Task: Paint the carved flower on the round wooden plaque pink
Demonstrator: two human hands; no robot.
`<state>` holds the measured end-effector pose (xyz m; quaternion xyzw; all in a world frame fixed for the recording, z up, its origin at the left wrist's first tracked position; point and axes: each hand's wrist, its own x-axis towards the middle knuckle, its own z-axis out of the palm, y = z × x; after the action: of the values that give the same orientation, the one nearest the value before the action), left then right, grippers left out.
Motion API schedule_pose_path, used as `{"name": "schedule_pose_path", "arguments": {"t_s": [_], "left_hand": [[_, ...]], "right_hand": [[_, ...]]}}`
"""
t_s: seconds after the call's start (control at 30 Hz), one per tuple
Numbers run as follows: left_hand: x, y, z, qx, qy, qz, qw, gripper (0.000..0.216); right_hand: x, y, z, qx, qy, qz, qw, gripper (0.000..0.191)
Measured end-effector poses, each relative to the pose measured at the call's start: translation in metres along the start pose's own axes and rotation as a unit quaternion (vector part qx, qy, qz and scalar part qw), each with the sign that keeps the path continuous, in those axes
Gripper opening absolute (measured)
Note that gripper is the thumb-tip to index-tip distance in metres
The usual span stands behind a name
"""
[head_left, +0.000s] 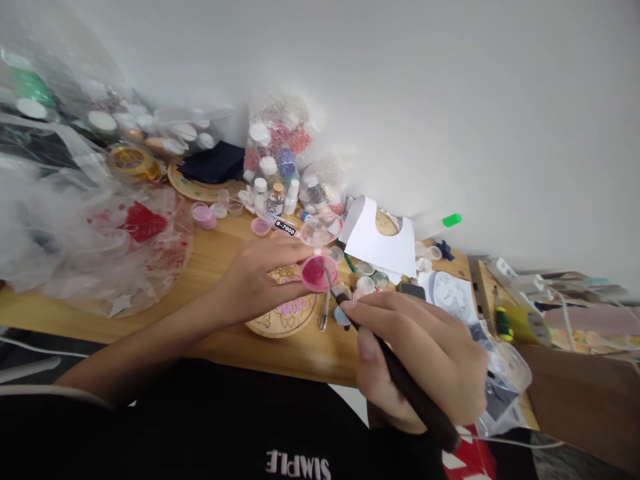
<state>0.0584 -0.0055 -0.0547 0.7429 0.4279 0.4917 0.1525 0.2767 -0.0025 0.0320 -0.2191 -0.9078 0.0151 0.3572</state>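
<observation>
My left hand (255,273) grips a small clear plastic cup (320,283) between thumb and fingers, tilted toward me, with its hinged lid (320,229) flipped back. Inside is deep pink material (313,270). My right hand (420,347) is closed around a dark-handled tool (405,383) with a slim metal tip, held like a pen. The tip reaches into the cup; its exact shape is too small to make out. Below and partly behind my left hand lies a round wooden board (280,325) with a pink and gold flower pattern.
Small pots and a metal-ended stick (325,313) lie right of the board. Behind stand little bottles (276,200) and a B-7000 tube (285,228). Plastic bags (100,247) fill the left; a cut white paper (385,250) and a cardboard box (580,407) are at right.
</observation>
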Motion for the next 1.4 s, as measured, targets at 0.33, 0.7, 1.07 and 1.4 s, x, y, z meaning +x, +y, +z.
{"name": "schedule_pose_path", "arguments": {"t_s": [0.33,0.7,1.07,1.4], "left_hand": [[0.001,0.008,-0.004,-0.012,-0.038,-0.079,0.996,0.027],[0.002,0.010,-0.002,-0.005,-0.019,-0.062,0.998,0.026],[0.000,0.009,0.003,0.060,-0.015,-0.055,0.997,0.033],[0.000,0.006,0.006,0.067,0.016,-0.024,0.997,0.026]], "right_hand": [[-0.003,-0.002,0.000,0.019,-0.023,0.009,1.000,0.023],[-0.005,0.000,0.003,0.016,-0.016,0.017,1.000,0.022],[-0.009,-0.005,0.015,-0.029,0.032,0.077,0.996,0.019],[-0.009,-0.002,0.012,-0.019,-0.007,0.084,0.996,0.019]]}}
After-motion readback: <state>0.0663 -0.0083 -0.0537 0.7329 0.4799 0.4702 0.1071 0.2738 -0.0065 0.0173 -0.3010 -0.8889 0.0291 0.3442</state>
